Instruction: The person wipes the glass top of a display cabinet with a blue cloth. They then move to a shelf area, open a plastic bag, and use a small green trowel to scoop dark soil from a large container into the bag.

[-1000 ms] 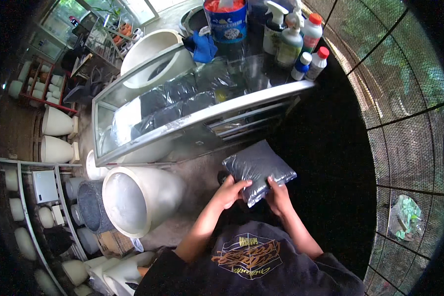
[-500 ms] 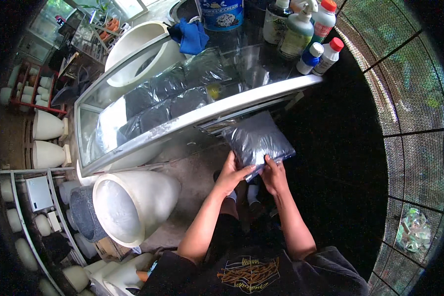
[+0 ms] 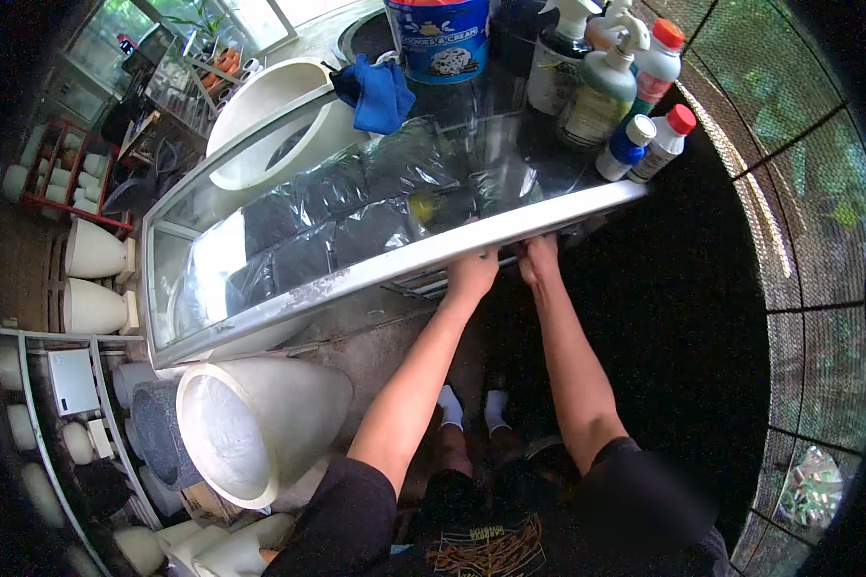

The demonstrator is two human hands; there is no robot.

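Observation:
Both my arms reach forward to the front of a glass-topped case with a white metal frame [image 3: 356,272]. My left hand [image 3: 475,272] is at the underside of the front rail, its fingers mostly hidden behind it. Close beside it, my right hand [image 3: 540,258] also goes in under the rail, fingers out of sight. Whatever either hand holds is hidden by the rail and glare. Through the glass, several dark-filled clear plastic bags [image 3: 375,231] lie in rows, with a small yellow patch [image 3: 420,207] near their right end.
On the glass stand a blue tub [image 3: 443,43], a blue cloth [image 3: 383,94], a pump bottle [image 3: 601,91] and red-capped bottles [image 3: 662,144]. A large cream pot [image 3: 289,418] lies sideways at left, near shelves of pots. Mesh fencing [image 3: 818,365] runs along the right.
My hands have moved forward from in front of the case to under its front rail. The dark-filled plastic bag they held is now out of plain sight.

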